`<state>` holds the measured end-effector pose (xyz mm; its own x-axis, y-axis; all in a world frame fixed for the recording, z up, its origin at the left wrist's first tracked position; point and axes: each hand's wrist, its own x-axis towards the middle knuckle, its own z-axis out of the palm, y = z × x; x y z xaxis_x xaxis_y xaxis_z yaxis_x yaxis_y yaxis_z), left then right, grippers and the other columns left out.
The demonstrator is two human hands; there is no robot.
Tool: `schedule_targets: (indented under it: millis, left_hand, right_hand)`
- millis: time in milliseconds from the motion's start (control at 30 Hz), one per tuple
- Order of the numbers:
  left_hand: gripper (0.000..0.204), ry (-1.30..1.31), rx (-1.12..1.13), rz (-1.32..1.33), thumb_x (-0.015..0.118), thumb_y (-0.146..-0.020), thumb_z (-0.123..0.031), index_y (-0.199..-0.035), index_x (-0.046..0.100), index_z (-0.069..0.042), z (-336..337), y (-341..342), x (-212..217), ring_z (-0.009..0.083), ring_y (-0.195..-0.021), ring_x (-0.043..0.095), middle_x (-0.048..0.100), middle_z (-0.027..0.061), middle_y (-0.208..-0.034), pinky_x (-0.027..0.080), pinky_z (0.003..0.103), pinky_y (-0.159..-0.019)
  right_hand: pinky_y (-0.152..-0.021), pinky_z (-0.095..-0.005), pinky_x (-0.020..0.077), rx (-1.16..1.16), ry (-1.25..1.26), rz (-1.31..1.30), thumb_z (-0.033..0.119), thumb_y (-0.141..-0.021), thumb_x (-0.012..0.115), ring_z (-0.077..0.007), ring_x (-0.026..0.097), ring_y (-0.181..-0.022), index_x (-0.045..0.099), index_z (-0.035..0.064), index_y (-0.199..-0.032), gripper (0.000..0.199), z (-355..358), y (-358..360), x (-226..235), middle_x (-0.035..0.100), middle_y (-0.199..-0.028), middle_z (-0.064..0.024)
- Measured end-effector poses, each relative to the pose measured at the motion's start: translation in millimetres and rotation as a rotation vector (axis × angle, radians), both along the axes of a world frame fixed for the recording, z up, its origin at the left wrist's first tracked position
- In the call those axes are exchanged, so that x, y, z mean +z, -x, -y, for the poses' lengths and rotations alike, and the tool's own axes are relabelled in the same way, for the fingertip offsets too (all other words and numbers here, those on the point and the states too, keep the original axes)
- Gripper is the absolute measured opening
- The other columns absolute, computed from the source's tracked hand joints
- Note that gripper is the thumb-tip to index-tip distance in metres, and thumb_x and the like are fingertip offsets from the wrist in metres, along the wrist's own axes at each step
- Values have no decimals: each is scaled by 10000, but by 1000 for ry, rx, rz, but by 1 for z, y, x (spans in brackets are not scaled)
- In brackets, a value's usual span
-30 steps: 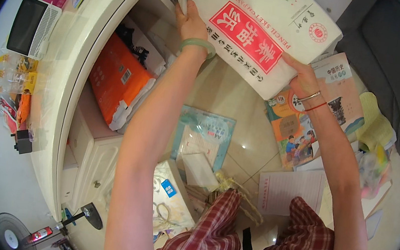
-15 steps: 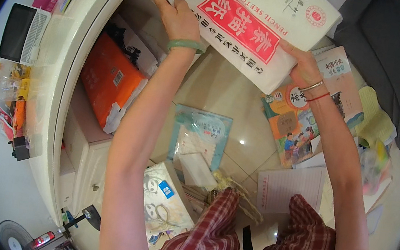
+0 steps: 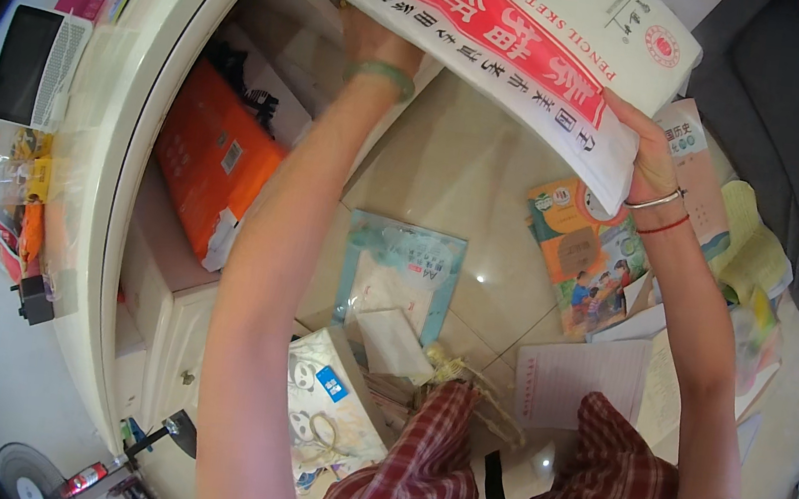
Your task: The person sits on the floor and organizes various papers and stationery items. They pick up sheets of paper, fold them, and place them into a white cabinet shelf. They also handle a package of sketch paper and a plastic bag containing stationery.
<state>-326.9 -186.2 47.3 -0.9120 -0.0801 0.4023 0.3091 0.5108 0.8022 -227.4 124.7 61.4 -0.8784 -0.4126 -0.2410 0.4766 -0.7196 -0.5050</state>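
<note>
Both hands grip the white sketch-paper pack point(image 3: 516, 53) raised over the floor point(image 3: 450, 175): left hand point(image 3: 372, 39) under its near-cabinet edge, right hand point(image 3: 650, 146) clamping its lower corner, fingers closed.

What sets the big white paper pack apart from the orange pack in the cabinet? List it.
The white pack is held up by both hands, left hand and right hand; the orange pack lies on a cabinet shelf, untouched. The white pack has a red label; the orange pack is orange nearly all over. Both are flat, rectangular and wrapped.
</note>
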Motion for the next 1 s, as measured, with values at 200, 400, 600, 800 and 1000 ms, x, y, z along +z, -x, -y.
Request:
schedule_targets:
  millis: [200,400,600,800,1000]
  left_hand:
    - [438,-95,-63,98,503,-893,-257,-1266,475,-29,-4,39,28,314,-1204,454,477,161,-1320,370,360,-993]
    - [445,-96,-54,124,496,-897,-268,-1274,466,-33,9,53,34,310,-1209,451,474,158,-1325,367,364,-998]
    - [452,-83,-60,147,489,-902,-278,-1283,456,-38,11,50,32,306,-1214,448,470,154,-1330,364,368,-1002]
    - [460,-68,-54,153,483,-906,-289,-1292,446,-42,16,47,32,302,-1219,445,467,151,-1335,361,372,-1007]
    - [467,-67,-51,164,476,-910,-300,-1301,437,-46,18,43,31,298,-1223,442,464,147,-1340,358,376,-1011]
  right_hand:
    - [-889,-329,508,-41,-121,-43,101,-866,597,-213,611,-1035,496,-47,-1236,411,-10,-5,25,597,-1172,-139]
    - [-910,-326,490,-32,-149,-66,91,-849,621,-209,605,-1042,511,-37,-1231,418,-10,-6,36,603,-1167,-127]
    - [-944,-335,471,6,-109,-86,65,-853,619,-208,590,-1071,501,-28,-1245,420,5,6,25,590,-1189,-117]
    - [-936,-332,480,27,-21,-101,57,-856,621,-200,592,-1068,514,-29,-1223,392,30,24,14,589,-1189,-118]
    - [-913,-329,495,-14,-67,-148,84,-856,630,-199,615,-1030,519,-37,-1210,391,35,32,30,604,-1167,-122]
